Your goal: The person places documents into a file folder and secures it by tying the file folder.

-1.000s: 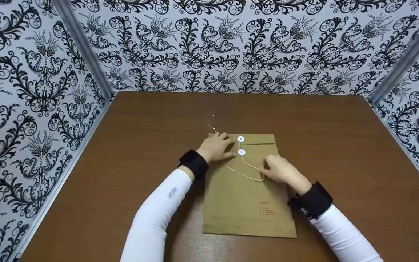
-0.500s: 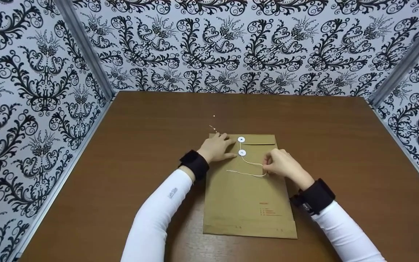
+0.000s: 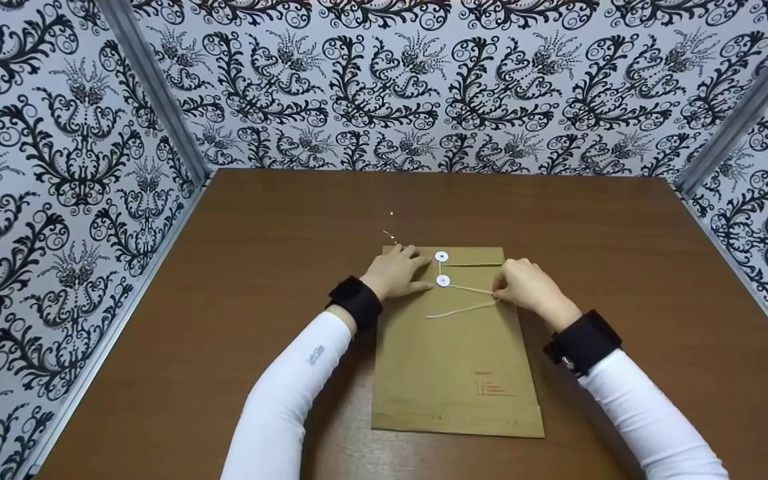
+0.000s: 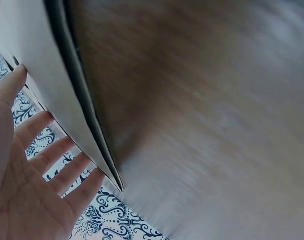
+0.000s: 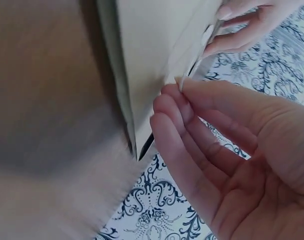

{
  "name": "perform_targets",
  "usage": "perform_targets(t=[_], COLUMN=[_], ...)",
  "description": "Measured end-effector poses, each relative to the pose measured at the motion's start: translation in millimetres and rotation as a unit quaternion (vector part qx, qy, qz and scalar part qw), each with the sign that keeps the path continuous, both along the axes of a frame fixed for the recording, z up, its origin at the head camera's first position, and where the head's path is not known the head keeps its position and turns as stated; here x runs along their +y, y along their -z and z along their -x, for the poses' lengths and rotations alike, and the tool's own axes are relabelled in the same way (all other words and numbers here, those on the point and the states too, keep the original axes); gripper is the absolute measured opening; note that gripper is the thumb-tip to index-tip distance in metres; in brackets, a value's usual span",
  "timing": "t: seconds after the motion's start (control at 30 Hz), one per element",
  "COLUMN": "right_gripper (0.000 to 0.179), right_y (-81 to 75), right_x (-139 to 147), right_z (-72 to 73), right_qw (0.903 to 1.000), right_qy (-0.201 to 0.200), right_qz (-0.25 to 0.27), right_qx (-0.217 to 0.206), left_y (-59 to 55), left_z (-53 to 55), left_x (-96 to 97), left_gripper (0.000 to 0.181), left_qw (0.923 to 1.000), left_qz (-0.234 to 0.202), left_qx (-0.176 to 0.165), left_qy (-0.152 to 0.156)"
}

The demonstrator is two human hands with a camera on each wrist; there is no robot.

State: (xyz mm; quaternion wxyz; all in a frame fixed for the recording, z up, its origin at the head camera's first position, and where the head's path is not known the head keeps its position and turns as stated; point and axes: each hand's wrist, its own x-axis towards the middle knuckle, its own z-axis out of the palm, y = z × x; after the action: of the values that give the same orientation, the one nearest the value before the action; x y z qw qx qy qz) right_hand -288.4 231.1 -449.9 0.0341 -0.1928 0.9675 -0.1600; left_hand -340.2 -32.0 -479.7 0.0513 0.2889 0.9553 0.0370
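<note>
A brown kraft paper envelope (image 3: 451, 360) lies flat, its flap (image 3: 477, 256) folded down at the far end. Two white round buttons sit one above the other, the upper button (image 3: 441, 256) on the flap and the lower button (image 3: 443, 281) on the body. String runs between them. My left hand (image 3: 394, 272) rests with spread fingers on the envelope's upper left; the left wrist view shows those fingers (image 4: 66, 172) straight along its edge. Near the upper right edge, my right hand (image 3: 524, 285) pinches the string (image 3: 467, 289) between thumb and fingertips. The string's loose end trails back leftward over the paper.
The envelope lies on a brown wooden table (image 3: 257, 267). Walls covered in black-and-white scroll pattern (image 3: 384, 87) stand at the back and both sides. Small bright specks (image 3: 392, 236) show on the table beyond the envelope's upper left corner.
My right hand has moved up and to the right with the string, drawing the stretch from the lower button straighter. The loose end has swung along. The left hand has stayed in place.
</note>
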Motion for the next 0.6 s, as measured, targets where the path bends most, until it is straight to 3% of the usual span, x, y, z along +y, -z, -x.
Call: perform_targets(t=[0.33,0.6], right_gripper=[0.010,0.007], right_y=[3.0,1.8], right_x=[-3.9,-8.0], right_z=[23.2,44.1], right_qw=[0.9962,0.9963], right_qy=[0.005,0.008], right_qz=[-0.049,-0.056], right_qx=[0.072,0.065], left_y=[0.1,1.3], left_z=[-2.0,-1.0], left_x=[-0.4,-0.4], left_gripper=[0.064,0.064], left_qw=[1.0000,1.0000], left_qz=[0.000,-0.007], left_qx=[-0.006,0.003], left_qy=[-0.007,-0.002])
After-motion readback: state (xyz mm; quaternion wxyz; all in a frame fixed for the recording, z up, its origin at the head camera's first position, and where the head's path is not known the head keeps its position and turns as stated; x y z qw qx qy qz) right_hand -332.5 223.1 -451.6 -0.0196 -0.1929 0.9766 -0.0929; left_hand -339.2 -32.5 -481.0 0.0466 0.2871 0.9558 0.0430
